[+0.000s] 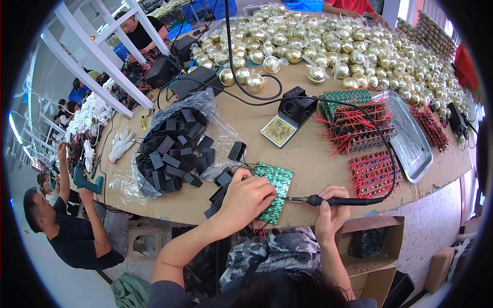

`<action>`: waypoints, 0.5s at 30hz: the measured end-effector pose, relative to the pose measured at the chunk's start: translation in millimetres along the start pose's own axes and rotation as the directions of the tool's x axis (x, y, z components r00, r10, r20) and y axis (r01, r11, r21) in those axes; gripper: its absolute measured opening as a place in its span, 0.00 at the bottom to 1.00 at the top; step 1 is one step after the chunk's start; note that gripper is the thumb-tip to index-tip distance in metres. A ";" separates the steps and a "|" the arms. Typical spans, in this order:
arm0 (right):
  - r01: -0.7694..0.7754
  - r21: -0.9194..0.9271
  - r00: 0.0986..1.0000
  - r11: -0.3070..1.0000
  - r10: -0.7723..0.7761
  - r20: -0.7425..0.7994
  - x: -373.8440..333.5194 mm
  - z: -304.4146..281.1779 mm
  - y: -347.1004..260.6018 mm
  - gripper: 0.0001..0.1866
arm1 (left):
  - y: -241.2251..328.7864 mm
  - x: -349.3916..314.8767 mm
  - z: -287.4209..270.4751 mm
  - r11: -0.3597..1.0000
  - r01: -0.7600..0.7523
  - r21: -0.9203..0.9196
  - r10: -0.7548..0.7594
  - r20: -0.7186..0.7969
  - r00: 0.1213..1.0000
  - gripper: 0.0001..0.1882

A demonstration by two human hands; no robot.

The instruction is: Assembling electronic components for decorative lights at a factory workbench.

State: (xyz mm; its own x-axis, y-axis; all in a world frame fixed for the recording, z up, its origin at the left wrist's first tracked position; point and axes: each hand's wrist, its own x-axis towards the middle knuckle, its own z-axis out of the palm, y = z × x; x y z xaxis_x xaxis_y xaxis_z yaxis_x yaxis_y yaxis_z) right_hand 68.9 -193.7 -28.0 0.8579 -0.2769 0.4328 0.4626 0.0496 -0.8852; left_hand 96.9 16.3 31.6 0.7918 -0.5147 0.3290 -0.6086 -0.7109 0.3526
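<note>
Dark hair (287, 293) hangs nearest, and beyond it my right hand (333, 209) is wrapped around a soldering iron (311, 199), its shaft pointing left, tip at the right edge of the green circuit board (280, 186). That board's long axis runs away from me, roughly crosswise to the iron; my left hand (245, 197) is nearer, curled over its left side, though whether it pinches anything I cannot tell

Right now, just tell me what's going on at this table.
A person's right grip holds a soldering iron, its tip at the right edge of a green circuit board; contact is unclear. The left grip is over the board. Black boxes lie in a clear bag to the left, red-wired circuit boards to the right, gold-coloured balls farther back.
</note>
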 end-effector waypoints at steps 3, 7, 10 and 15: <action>0.014 0.002 1.000 1.000 -0.014 0.014 0.1 -0.4 -0.2 0.06 | 0.4 0.7 -0.1 1.000 -0.004 0.003 0.004 -0.005 1.000 0.03; 0.034 0.009 0.999 0.999 -0.034 0.030 -0.1 0.2 -0.4 0.06 | 0.8 1.2 -0.4 1.000 -0.003 0.006 0.003 0.002 1.000 0.03; 0.045 -0.012 0.998 0.999 -0.044 0.041 -0.2 0.3 -1.3 0.06 | 1.2 1.2 -0.4 1.000 -0.005 0.011 0.005 0.006 1.000 0.03; 0.058 -0.019 0.997 0.998 -0.057 0.044 -1.0 0.3 -0.3 0.06 | 1.4 1.9 -0.4 1.000 -0.010 0.017 0.009 0.008 1.000 0.03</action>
State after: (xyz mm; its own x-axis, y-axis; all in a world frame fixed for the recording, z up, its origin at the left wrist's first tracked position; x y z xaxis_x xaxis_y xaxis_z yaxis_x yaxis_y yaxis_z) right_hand 68.0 -193.1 -28.2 0.8390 -0.2366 0.4900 0.5074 0.0147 -0.8616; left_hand 97.5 14.5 33.1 0.7863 -0.5251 0.3254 -0.6152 -0.7140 0.3342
